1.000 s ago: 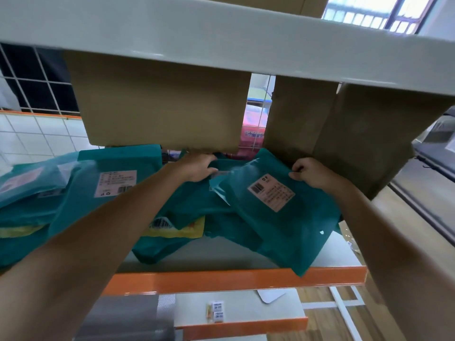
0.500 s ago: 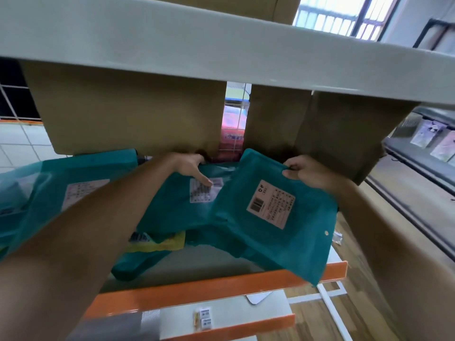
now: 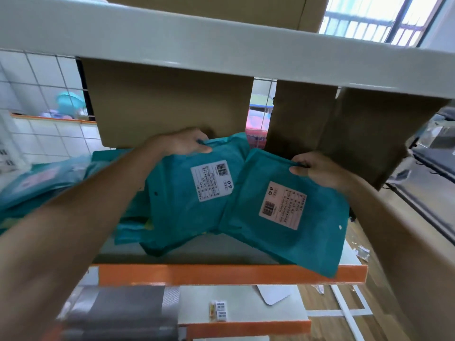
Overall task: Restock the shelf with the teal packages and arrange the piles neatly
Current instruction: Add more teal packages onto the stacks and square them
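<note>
Teal plastic is pinched in both hands: my left hand (image 3: 182, 143) holds the top edge of the left package (image 3: 177, 212), my right hand (image 3: 317, 171) that of the right package (image 3: 302, 244), centre frame. I judge the right package overhangs the orange shelf edge (image 3: 221, 274); slide it back and square it. Cardboard boxes (image 3: 167, 102) stand behind; tiled wall (image 3: 37, 77) upper left, window (image 3: 369, 18) upper right.

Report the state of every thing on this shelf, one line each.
Left package, label up, lying on other teal packages.
Right package, label up, skewed, near corner overhanging the orange shelf edge.
Left hand, gripping the Left package's far edge.
Right hand, pinching the Right package's far edge.
Far-left pile, untidy, blurred.
Cardboard boxes, standing behind the packages.
</note>
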